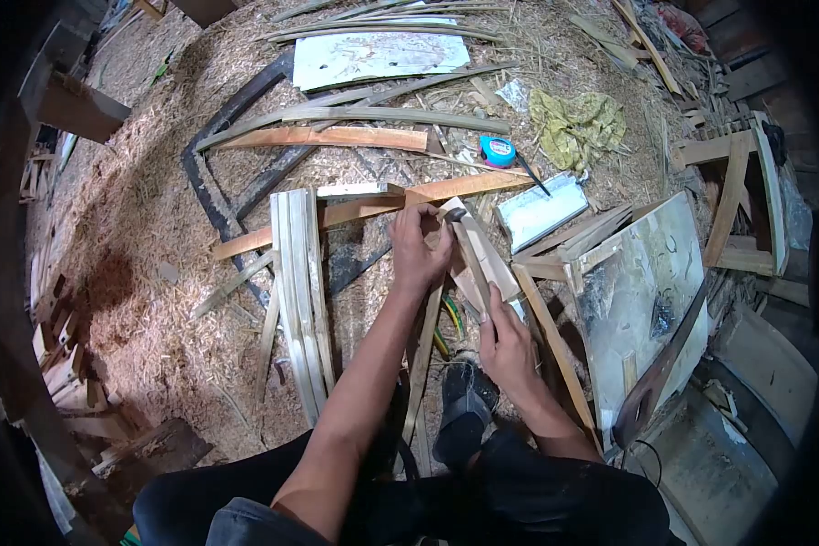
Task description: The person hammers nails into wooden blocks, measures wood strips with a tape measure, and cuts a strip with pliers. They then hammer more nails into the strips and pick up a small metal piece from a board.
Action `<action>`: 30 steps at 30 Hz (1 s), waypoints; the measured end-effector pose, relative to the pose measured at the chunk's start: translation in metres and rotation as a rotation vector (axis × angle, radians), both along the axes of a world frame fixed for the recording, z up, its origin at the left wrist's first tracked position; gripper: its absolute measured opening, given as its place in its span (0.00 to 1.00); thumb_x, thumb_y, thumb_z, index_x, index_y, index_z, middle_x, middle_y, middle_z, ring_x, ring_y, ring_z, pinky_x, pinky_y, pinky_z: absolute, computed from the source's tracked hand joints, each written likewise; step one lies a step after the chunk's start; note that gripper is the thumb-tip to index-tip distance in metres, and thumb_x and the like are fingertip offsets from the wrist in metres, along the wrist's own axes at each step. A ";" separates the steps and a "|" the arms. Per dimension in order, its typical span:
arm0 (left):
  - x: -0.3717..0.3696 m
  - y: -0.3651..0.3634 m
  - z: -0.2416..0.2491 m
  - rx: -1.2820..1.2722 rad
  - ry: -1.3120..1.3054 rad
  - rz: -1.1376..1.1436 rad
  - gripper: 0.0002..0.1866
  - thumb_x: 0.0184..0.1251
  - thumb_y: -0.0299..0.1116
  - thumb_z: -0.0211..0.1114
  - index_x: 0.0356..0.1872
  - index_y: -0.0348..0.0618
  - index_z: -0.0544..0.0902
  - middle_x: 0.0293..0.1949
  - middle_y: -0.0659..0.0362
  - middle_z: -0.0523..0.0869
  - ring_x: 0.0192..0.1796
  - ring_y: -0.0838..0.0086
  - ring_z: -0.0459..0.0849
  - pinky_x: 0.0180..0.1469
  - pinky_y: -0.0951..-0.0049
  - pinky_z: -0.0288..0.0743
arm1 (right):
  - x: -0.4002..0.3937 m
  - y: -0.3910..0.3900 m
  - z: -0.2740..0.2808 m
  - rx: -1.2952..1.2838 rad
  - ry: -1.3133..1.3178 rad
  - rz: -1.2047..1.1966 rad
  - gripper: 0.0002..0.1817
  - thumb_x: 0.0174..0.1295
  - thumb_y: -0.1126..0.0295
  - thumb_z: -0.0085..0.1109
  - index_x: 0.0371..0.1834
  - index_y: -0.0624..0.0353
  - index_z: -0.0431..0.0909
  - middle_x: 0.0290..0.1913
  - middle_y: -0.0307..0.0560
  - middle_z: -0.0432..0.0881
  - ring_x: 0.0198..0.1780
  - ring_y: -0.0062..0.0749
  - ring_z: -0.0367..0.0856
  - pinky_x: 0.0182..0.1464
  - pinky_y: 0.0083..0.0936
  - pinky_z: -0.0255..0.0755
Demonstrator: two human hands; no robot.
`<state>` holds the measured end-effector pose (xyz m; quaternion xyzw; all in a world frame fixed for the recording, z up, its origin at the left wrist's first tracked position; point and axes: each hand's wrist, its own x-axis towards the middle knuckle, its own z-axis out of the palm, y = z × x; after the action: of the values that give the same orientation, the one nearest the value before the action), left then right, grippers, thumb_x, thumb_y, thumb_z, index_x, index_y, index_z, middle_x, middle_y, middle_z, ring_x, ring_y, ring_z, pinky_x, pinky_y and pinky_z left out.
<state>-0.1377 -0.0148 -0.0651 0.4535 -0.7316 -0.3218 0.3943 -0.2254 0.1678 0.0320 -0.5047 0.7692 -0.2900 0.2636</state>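
Note:
Near the middle of the view, my left hand (419, 247) is closed at the upper end of a light wooden piece (471, 257), beside a small dark object (455, 216); which of these its fingers grip is not clear. My right hand (508, 350) is closed on the lower end of the wooden piece, thumb along its top. A wider pale board (494, 264) lies just right of and under that piece. Below it, a green and yellow tool handle (451, 314) shows between the hands, above a dark shoe (465, 409).
Upright pale slats (293, 291) stand left of my arms. Beyond are a blue tape measure (498, 151), a white block (543, 212), a yellow cloth (578, 126) and a white board (382, 56). A large stained panel (646, 291) and a saw (655, 373) are right. Shavings cover the ground.

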 end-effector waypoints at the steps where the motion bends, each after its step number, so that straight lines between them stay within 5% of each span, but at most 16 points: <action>1: 0.000 -0.001 -0.001 0.014 0.004 -0.008 0.17 0.56 0.31 0.71 0.46 0.43 0.78 0.41 0.56 0.81 0.46 0.61 0.81 0.58 0.59 0.66 | -0.001 -0.001 -0.001 -0.058 -0.001 -0.012 0.29 0.70 0.76 0.52 0.75 0.68 0.64 0.46 0.67 0.81 0.44 0.62 0.82 0.45 0.45 0.77; 12: 0.000 0.000 -0.004 0.036 0.025 -0.014 0.17 0.55 0.31 0.72 0.44 0.43 0.77 0.39 0.56 0.80 0.46 0.61 0.80 0.57 0.59 0.66 | 0.003 -0.001 0.011 -0.122 -0.006 -0.021 0.28 0.71 0.77 0.51 0.75 0.69 0.64 0.46 0.68 0.81 0.44 0.62 0.82 0.45 0.46 0.77; 15: 0.000 -0.001 -0.004 0.025 0.012 -0.006 0.17 0.55 0.31 0.72 0.43 0.43 0.76 0.39 0.55 0.80 0.46 0.60 0.80 0.57 0.59 0.66 | -0.003 -0.004 0.011 0.048 -0.056 -0.033 0.28 0.70 0.77 0.52 0.74 0.68 0.65 0.48 0.70 0.82 0.47 0.61 0.84 0.49 0.43 0.77; 18: 0.000 0.000 -0.003 0.034 0.013 -0.004 0.17 0.54 0.31 0.72 0.43 0.43 0.76 0.40 0.55 0.80 0.46 0.59 0.79 0.56 0.58 0.66 | -0.002 -0.005 0.010 -0.126 -0.016 -0.037 0.28 0.69 0.77 0.52 0.74 0.68 0.65 0.49 0.71 0.82 0.48 0.63 0.84 0.50 0.43 0.77; 21: 0.000 -0.001 -0.003 0.020 -0.006 0.001 0.17 0.54 0.31 0.72 0.43 0.43 0.76 0.40 0.55 0.79 0.47 0.59 0.79 0.56 0.58 0.66 | -0.002 -0.005 0.001 -0.062 0.048 0.025 0.29 0.70 0.77 0.51 0.75 0.68 0.64 0.42 0.66 0.80 0.40 0.62 0.82 0.42 0.44 0.76; 27: 0.001 0.000 0.000 0.060 0.012 -0.017 0.17 0.54 0.31 0.72 0.43 0.43 0.75 0.40 0.55 0.79 0.47 0.58 0.79 0.56 0.58 0.66 | 0.000 -0.006 0.005 -0.234 0.034 -0.008 0.28 0.71 0.77 0.51 0.74 0.69 0.65 0.44 0.67 0.81 0.42 0.61 0.83 0.44 0.42 0.77; 30: 0.000 0.000 -0.001 0.050 0.021 -0.008 0.17 0.54 0.31 0.71 0.43 0.43 0.75 0.40 0.55 0.79 0.47 0.58 0.79 0.56 0.58 0.66 | -0.004 -0.004 0.003 -0.109 -0.020 -0.029 0.28 0.70 0.78 0.52 0.73 0.70 0.66 0.43 0.68 0.81 0.42 0.60 0.83 0.44 0.42 0.77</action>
<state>-0.1377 -0.0143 -0.0656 0.4567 -0.7210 -0.3462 0.3894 -0.2290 0.1636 0.0345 -0.5042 0.7568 -0.3404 0.2392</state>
